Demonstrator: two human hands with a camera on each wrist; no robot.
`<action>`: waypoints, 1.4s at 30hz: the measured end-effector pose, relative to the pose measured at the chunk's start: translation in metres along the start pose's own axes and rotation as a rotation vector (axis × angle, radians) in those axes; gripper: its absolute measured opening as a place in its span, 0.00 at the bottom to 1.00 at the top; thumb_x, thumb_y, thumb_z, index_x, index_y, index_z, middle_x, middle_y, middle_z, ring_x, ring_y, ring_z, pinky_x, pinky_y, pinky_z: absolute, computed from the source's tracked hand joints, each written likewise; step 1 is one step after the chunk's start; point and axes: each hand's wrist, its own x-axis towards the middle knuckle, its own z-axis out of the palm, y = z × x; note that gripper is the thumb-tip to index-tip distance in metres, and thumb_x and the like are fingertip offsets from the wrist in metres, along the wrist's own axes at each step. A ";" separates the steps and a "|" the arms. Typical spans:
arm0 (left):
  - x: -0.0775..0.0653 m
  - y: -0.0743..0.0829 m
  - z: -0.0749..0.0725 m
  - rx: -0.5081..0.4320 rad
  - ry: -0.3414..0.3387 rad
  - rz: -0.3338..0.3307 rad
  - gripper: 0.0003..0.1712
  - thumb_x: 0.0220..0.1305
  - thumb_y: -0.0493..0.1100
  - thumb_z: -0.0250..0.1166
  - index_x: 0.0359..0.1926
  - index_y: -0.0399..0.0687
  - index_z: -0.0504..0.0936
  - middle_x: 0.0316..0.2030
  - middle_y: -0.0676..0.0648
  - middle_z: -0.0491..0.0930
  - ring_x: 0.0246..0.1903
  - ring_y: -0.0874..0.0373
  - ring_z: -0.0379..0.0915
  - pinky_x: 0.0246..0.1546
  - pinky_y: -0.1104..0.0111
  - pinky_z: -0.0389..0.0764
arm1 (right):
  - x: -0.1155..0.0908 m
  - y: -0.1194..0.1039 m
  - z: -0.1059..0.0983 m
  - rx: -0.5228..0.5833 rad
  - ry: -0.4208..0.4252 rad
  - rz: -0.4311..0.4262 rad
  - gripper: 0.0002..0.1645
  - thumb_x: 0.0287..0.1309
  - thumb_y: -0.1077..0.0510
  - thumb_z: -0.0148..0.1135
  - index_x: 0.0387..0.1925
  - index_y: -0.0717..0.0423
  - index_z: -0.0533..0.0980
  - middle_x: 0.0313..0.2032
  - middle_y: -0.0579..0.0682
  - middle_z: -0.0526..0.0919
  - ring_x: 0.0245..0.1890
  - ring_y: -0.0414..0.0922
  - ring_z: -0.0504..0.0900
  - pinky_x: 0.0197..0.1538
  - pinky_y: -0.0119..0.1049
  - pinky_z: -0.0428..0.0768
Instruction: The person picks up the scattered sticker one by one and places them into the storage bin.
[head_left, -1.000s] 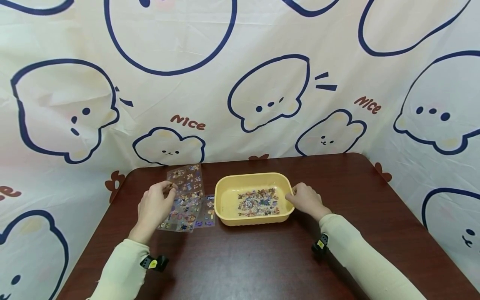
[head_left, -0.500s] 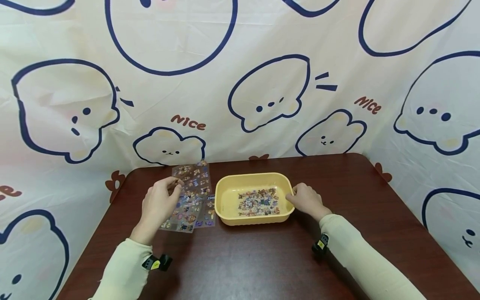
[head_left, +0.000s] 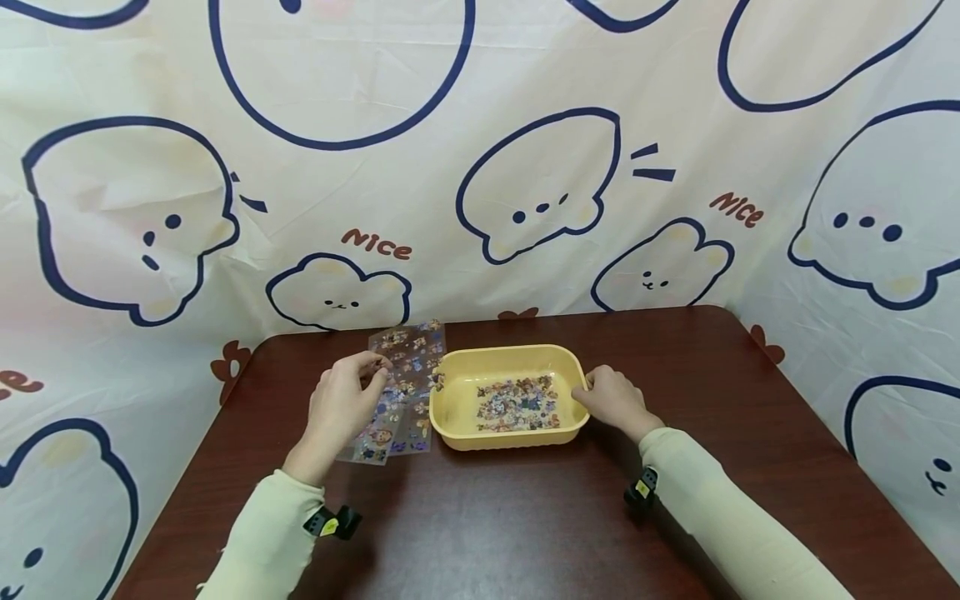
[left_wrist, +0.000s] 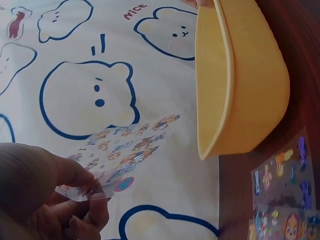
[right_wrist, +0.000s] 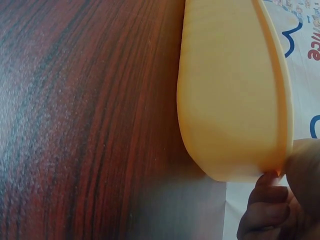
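A clear sticker sheet with small cartoon figures is pinched by its edge between the thumb and fingers of my left hand. In the left wrist view the sheet hangs in the air, apart from the table. Its right edge overlaps the left rim of a yellow plastic tub in the head view. Small colourful stickers lie in the tub. My right hand grips the tub's right rim, thumb and fingers on either side of it, as the right wrist view shows at the tub's end.
More clear sticker sheets lie overlapping on the dark wood table, left of the tub and partly under my left hand. A cartoon-printed curtain hangs behind the table and along its sides.
My left hand has moved right with the sticker sheet, whose edge now reaches over the tub's left rim. The right hand and the tub have stayed in place.
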 end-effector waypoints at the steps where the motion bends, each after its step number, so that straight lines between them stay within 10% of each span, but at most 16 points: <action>1: 0.000 0.001 0.002 0.000 -0.004 0.000 0.13 0.73 0.44 0.58 0.50 0.47 0.85 0.43 0.41 0.89 0.16 0.57 0.67 0.18 0.65 0.63 | 0.000 0.000 0.000 -0.001 0.003 -0.003 0.20 0.61 0.51 0.59 0.15 0.51 0.73 0.16 0.45 0.77 0.19 0.42 0.76 0.24 0.34 0.68; 42: 0.019 0.018 0.071 -0.058 -0.141 0.037 0.11 0.72 0.42 0.62 0.50 0.50 0.86 0.49 0.42 0.88 0.24 0.60 0.77 0.21 0.67 0.67 | 0.000 0.000 -0.001 -0.004 0.005 -0.005 0.18 0.61 0.50 0.59 0.17 0.52 0.74 0.17 0.45 0.78 0.20 0.42 0.76 0.26 0.36 0.69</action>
